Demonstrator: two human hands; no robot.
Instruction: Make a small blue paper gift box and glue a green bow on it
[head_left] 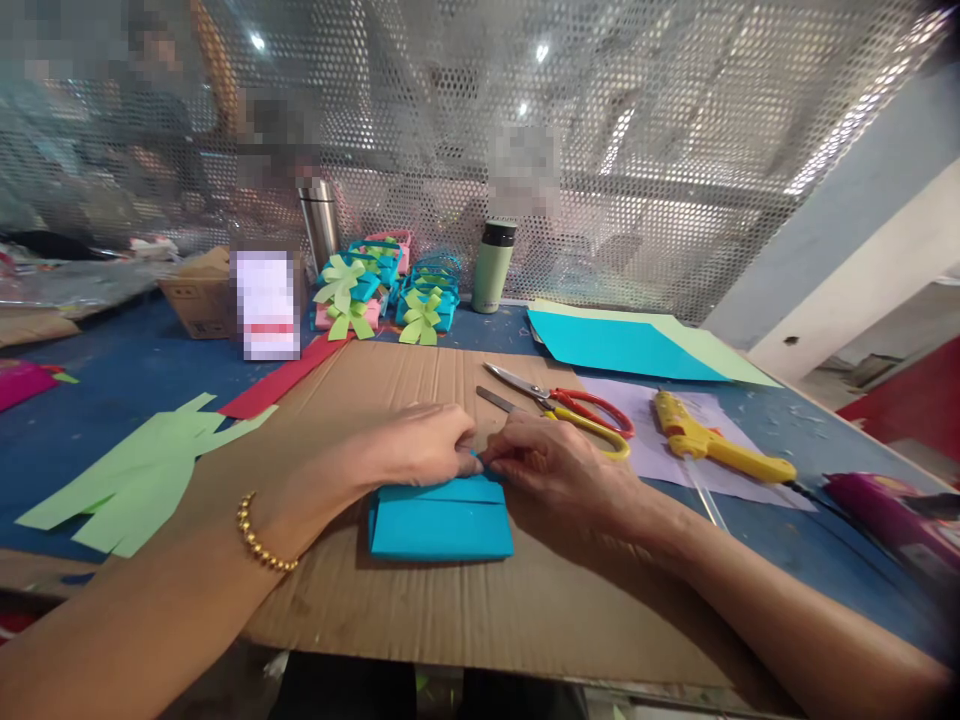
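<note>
**A:** Where's the paper sitting on your feed?

**B:** On mine, the folded turquoise paper piece [441, 520] lies flat on the brown corrugated cardboard sheet [420, 620] on the blue table [112, 370]. My left hand [420, 445] and right hand [559, 465] both have fingers pinched shut on its top flap.

**A:** Risks?

**B:** I reckon uneven pressing could skew the crease or tear the flap. The red-and-yellow-handled steel scissors [570, 405] lie just behind my right hand, easy to bump.

A paper-craft workshop: a yellow plastic glue gun [721, 450] lay right of a brown corrugated cardboard sheet [450, 620]; finished blue paper boxes with green bows [429, 300] stood behind it.
</note>
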